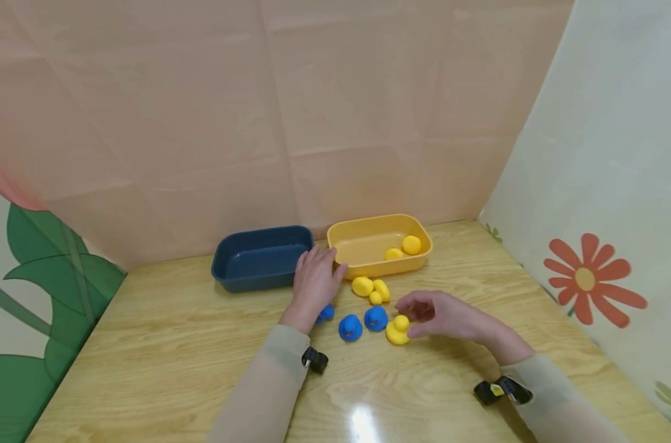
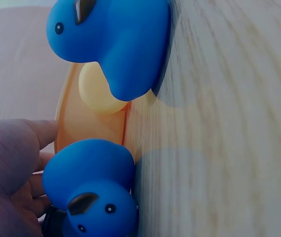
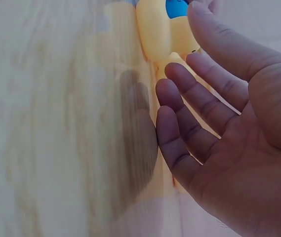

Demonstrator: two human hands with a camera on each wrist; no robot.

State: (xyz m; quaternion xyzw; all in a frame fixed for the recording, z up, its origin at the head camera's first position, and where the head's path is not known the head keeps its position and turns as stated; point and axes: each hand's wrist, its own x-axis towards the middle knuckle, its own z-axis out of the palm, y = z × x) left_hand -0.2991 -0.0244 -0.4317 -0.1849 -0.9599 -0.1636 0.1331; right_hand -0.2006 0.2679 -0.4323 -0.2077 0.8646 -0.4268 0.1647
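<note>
A yellow duck [image 1: 397,330] is seen on the bench [image 1: 174,357], in front of the yellow tub [image 1: 379,246], just beside the right hand [image 1: 443,315], whose fingers [image 3: 189,94] are relaxed, grasping nothing. The left hand [image 1: 313,283] is spread over a blue duck [image 1: 326,313], left of the tub.

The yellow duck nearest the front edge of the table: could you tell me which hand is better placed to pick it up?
Probably the right hand. Its open fingers hover right beside the yellow duck. The left hand lies farther off, by the blue tray, with two blue ducks in between.
</note>
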